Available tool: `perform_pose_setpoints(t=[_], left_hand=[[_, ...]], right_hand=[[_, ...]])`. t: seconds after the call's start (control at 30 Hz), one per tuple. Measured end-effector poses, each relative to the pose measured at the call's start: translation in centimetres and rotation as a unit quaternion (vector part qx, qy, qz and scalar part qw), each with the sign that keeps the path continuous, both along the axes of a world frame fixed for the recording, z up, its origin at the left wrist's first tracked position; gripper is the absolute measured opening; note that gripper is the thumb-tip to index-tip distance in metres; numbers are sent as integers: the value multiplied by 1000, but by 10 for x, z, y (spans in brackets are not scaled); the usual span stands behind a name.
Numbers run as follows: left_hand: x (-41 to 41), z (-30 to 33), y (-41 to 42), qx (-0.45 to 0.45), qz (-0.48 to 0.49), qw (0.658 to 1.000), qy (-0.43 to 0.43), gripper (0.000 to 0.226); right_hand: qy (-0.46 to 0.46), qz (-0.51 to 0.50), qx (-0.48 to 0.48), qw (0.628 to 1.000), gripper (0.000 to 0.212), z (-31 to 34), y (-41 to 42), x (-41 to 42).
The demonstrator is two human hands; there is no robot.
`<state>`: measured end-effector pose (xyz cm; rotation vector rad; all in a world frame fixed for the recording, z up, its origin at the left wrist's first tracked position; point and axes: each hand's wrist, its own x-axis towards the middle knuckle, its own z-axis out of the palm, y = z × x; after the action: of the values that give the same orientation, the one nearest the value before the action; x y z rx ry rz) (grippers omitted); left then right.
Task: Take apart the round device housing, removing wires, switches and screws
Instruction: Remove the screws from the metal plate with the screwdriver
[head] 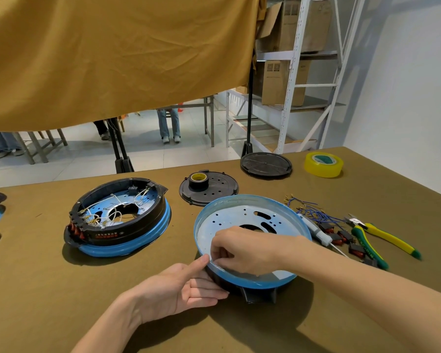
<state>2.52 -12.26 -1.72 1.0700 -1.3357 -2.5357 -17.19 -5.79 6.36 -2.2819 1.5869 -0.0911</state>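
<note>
Both hands meet at the near-left rim of a round device housing (252, 217), a shallow blue dish with a perforated pale floor, tilted up on a black base and lying right of centre on the olive-covered surface (49, 289). The left hand (186, 289) lies palm up at the housing's 8 o'clock edge, fingers straight and relaxed against the black underside, thumb raised and touching the blue rim. The right hand (242, 250) reaches across from 3 o'clock, fingers curled down inside the dish at that same rim spot; whether it pinches something small cannot be told.

At 9 o'clock from the housing sits a second housing (117, 217), still full of white wires with red switches along its front. At 12 o'clock lies a black perforated cover (219, 189) carrying a roll of black tape (198, 180). Farther back, at 1 o'clock, are another black disc (265, 164) and a roll of yellow tape (323, 164). At 3 o'clock, just beside the housing, lie loose blue wires (313, 212), a white screwdriver (316, 229), removed red switches (341, 236) and yellow-and-green pliers (377, 238). A mustard cloth (112, 59) hangs beyond the far edge of the surface.
</note>
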Motion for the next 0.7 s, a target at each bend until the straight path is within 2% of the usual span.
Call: perform_pose_setpoints(t=[0.13, 0.37, 0.53, 0.63, 0.7], left_hand=[[0, 2, 0, 13, 3, 1000, -3, 110], [2, 9, 3, 32, 11, 999, -2, 108], [-2, 9, 2, -2, -14, 999, -37, 81], [-5, 10, 3, -15, -12, 998, -57, 80], [-7, 11, 6, -22, -6, 998, -64, 81]], right_hand=[[-5, 5, -3, 1000, 21, 0, -1, -1], [-80, 10, -40, 996, 20, -6, 3, -14], [-121, -3, -46, 992, 17, -14, 5, -18], [-145, -18, -46, 988, 14, -16, 6, -18], [-131, -13, -62, 989, 14, -17, 8, -17]])
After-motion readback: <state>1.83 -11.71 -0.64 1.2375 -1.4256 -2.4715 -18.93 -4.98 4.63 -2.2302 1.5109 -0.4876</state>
